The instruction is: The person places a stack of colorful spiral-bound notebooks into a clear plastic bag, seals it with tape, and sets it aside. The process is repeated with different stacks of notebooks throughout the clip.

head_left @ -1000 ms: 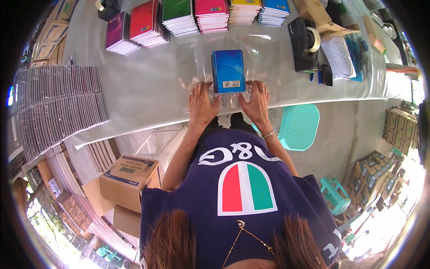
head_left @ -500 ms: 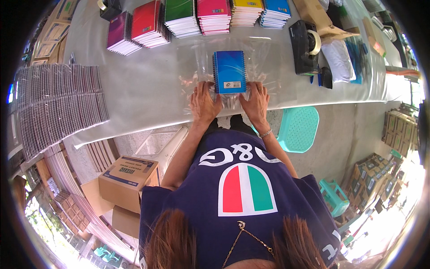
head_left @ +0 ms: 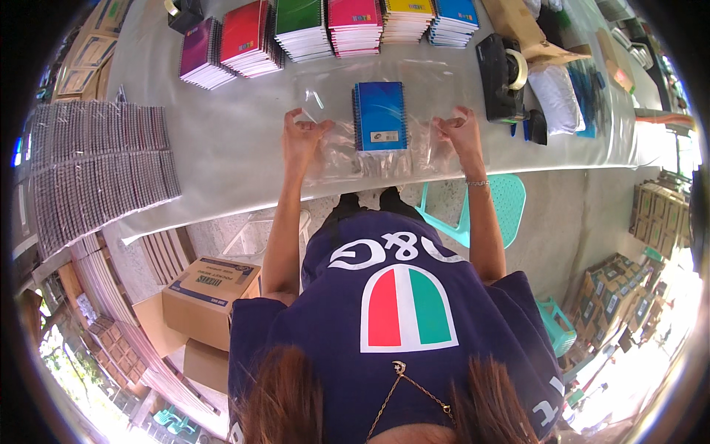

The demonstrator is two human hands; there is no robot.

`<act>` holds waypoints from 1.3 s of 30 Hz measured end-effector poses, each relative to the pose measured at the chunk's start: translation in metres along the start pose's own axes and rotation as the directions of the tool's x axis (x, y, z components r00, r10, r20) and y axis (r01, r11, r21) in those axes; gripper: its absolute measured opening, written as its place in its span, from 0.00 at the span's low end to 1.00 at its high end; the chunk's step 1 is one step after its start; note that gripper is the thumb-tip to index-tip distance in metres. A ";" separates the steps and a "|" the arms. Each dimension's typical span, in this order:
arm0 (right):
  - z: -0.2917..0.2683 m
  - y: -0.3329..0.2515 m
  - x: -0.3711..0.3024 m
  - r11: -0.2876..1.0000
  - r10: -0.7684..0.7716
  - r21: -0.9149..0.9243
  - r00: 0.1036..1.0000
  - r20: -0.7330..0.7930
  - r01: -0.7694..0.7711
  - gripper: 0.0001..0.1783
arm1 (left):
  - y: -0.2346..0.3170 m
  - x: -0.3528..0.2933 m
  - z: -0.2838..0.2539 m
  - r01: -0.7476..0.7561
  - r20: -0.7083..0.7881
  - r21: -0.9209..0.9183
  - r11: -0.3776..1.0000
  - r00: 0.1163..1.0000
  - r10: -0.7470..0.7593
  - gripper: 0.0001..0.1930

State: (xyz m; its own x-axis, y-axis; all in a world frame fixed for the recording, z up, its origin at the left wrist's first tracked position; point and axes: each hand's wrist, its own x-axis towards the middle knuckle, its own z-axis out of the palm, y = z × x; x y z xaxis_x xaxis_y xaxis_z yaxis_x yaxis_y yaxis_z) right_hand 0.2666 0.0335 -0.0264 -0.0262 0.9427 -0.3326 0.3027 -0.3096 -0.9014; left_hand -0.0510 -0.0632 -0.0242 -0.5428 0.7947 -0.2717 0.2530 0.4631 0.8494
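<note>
A blue spiral-bound notebook (head_left: 381, 117) lies on a sheet of clear plastic film (head_left: 430, 83), with a small white label near its lower edge. To its left, my left hand (head_left: 302, 140) pinches the film's left side between thumb and fingers. My right hand (head_left: 460, 136) has the film's right side in a similar pinch. Neither hand touches the notebook. Wrinkles and glare run across the film around and below it, so its exact edges are hard to make out.
Beyond the film stand notebook stacks in purple (head_left: 200, 59), red (head_left: 247, 37), green (head_left: 299, 26), pink, yellow and blue. A black tape dispenser (head_left: 497, 85) and white bag (head_left: 555, 100) are at right. Bundled spiral notebooks (head_left: 100, 170) fill the left; a cardboard box (head_left: 203, 296) sits below.
Both hands have left the notebook's lower corners and moved outward, left and right. They now grip the film, which is spread wider. The notebook has barely shifted.
</note>
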 end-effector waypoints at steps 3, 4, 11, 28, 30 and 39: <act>-0.005 -0.007 0.004 0.988 0.033 0.142 0.979 0.201 -0.062 0.18 | 0.000 0.007 -0.006 0.176 0.231 -0.229 0.958 0.965 -0.122 0.29; -0.005 -0.013 0.002 0.959 0.052 0.256 0.961 0.272 -0.124 0.16 | 0.002 0.006 -0.005 0.193 0.290 -0.279 0.941 0.951 -0.109 0.26; 0.002 -0.032 -0.001 0.977 -0.008 0.198 0.915 0.402 -0.079 0.13 | 0.042 -0.015 0.006 -0.256 0.065 0.082 0.963 0.966 0.251 0.16; 0.020 -0.047 0.001 0.991 -0.008 -0.130 0.968 0.252 0.042 0.10 | 0.056 -0.019 0.009 -0.250 0.026 0.148 0.957 0.968 0.249 0.09; 0.020 -0.047 0.004 1.000 0.015 -0.028 0.949 0.315 -0.006 0.10 | 0.052 -0.016 0.014 -0.415 0.004 0.265 0.871 0.903 0.429 0.09; 0.031 -0.059 -0.001 0.995 -0.070 -0.046 0.944 0.324 0.090 0.11 | 0.077 -0.018 0.024 -0.308 0.150 0.504 0.807 0.951 0.269 0.12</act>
State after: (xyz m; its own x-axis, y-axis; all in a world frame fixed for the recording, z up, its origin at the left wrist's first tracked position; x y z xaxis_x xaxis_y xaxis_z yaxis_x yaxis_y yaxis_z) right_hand 0.2196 0.0469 0.0181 -0.3543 0.8711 -0.3402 0.3425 -0.2177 -0.9140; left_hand -0.0030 -0.0322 0.0350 -0.3280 0.9396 -0.0982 0.7745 0.3270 0.5415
